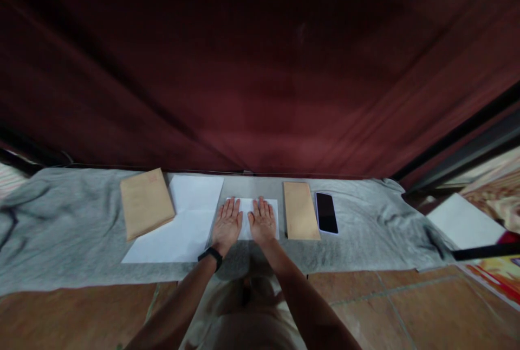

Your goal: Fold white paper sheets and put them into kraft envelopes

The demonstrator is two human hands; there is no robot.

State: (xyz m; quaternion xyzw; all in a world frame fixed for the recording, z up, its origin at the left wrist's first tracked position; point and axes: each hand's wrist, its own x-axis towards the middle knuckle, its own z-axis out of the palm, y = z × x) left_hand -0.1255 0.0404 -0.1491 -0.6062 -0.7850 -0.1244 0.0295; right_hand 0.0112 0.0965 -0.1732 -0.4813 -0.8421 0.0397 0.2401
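While both palms press flat, fingers spread, the left hand (227, 224) and right hand (262, 221) cover a folded white paper (246, 219) at centre frame; no writing is legible anywhere.

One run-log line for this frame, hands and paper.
left hand: flat on folded paper | right hand: flat on same | envelope, phone right of it

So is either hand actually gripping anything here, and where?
Nothing is gripped. The left hand and right hand lie flat, palms down, on the folded white paper, pressing its top face.
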